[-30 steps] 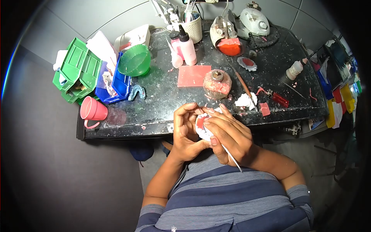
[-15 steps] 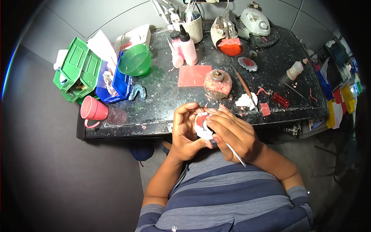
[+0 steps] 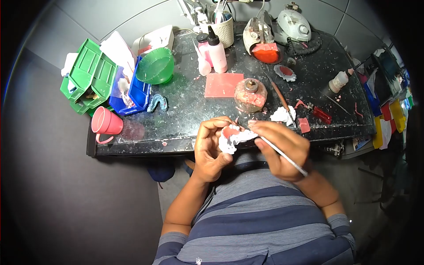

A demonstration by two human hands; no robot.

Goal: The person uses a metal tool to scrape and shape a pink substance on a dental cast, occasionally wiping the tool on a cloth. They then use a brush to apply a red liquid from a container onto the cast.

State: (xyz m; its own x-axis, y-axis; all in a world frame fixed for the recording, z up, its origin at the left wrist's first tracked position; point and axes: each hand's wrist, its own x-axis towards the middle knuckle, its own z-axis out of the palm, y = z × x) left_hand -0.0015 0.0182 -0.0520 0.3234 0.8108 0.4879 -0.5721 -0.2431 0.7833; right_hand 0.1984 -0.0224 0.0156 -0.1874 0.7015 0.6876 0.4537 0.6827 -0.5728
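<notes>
My left hand (image 3: 207, 154) is closed around the edge of a white plaster dental cast (image 3: 227, 145), which carries red wax in its arch and a row of teeth along the far side. In my right hand (image 3: 286, 150), a slim pale-handled tool (image 3: 285, 156) slants down toward my body. The fingertips of that hand are right at the cast's right end. Both hands are just in front of the bench edge. Beyond them are a round glass spirit lamp (image 3: 251, 102) with a metal cap and a pink wax sheet (image 3: 220, 85).
A wood-handled wax knife (image 3: 279, 92) lies near crumpled white tissue (image 3: 282, 115). To the left are a pink mug (image 3: 107, 121), blue bin (image 3: 141, 95), green bowl (image 3: 155, 66) and a blue-green dental piece (image 3: 157, 103). Bottles (image 3: 217, 55) stand at the back.
My right hand has moved right and away from the middle of the cast, uncovering more of it. The tool has shifted right with it. The cast has turned slightly in my left hand.
</notes>
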